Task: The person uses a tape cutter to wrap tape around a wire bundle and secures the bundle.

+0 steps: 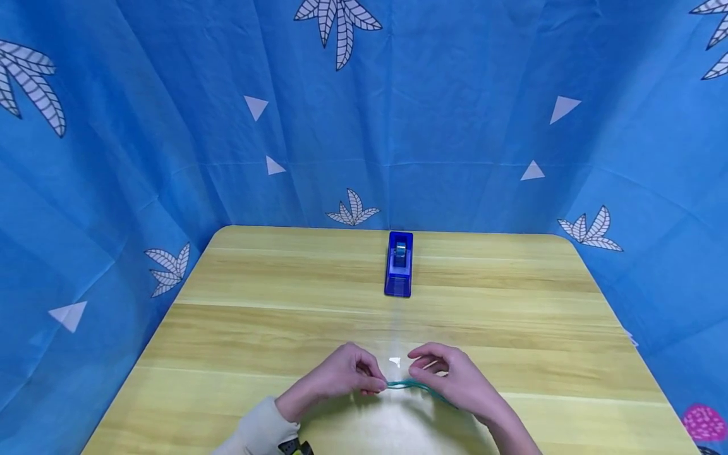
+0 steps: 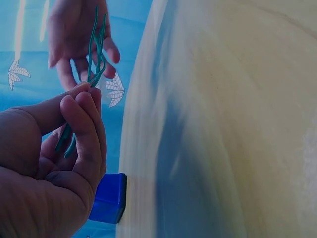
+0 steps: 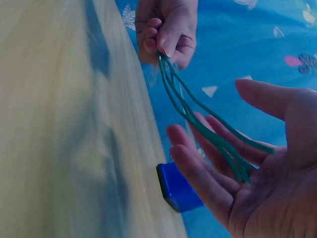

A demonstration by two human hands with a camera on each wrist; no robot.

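My left hand (image 1: 354,371) pinches a small bundle of thin green cords (image 1: 406,383) between thumb and fingertips, above the table. In the left wrist view, short ends of the green cords (image 2: 64,139) stick out below the pinch. My right hand (image 1: 449,374) is beside the bundle's other end, thumb and fingers apart. The cords (image 3: 218,138) run across its fingers toward the palm in the right wrist view, and no grip on them shows. A clear strip (image 3: 184,99), perhaps tape, hangs by the cords there.
A blue tape dispenser (image 1: 399,264) stands near the back edge of the wooden table (image 1: 273,272). Blue patterned cloth (image 1: 443,126) hangs behind the table and along its sides. Light glares off the tabletop between the hands.
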